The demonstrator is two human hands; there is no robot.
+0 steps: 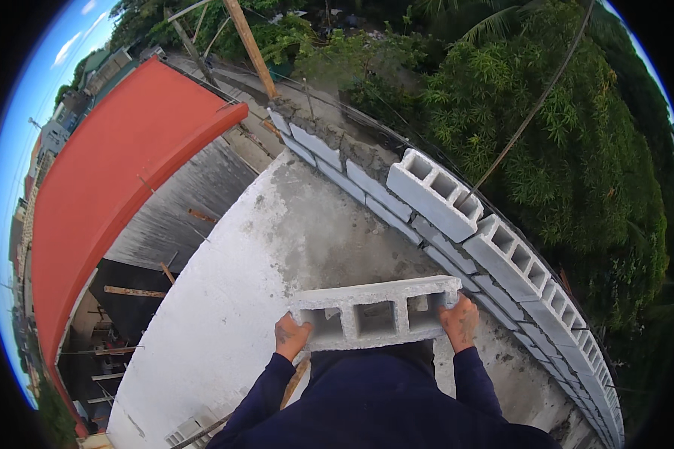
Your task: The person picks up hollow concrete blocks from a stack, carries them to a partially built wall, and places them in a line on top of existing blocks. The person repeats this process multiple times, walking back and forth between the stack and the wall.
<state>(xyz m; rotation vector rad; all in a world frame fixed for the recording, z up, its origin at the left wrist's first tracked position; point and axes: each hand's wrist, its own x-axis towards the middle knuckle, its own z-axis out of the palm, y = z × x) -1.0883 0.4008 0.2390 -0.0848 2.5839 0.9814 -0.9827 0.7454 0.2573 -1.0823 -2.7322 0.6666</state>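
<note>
A grey hollow concrete block with three square openings is held up in front of my body, its hollows facing me. My left hand grips its left end, fingers closed round the edge. At the other end, my right hand is wrapped round the block, with grey smears on the skin. Ahead and to the right runs a low block wall. One block sits on its top course, beside a stretch covered in rough wet-looking mortar.
The concrete slab underfoot ends in a drop on the left, beside a red roof. A wooden post stands at the wall's far end. A cable slants down to the wall. Trees grow beyond it.
</note>
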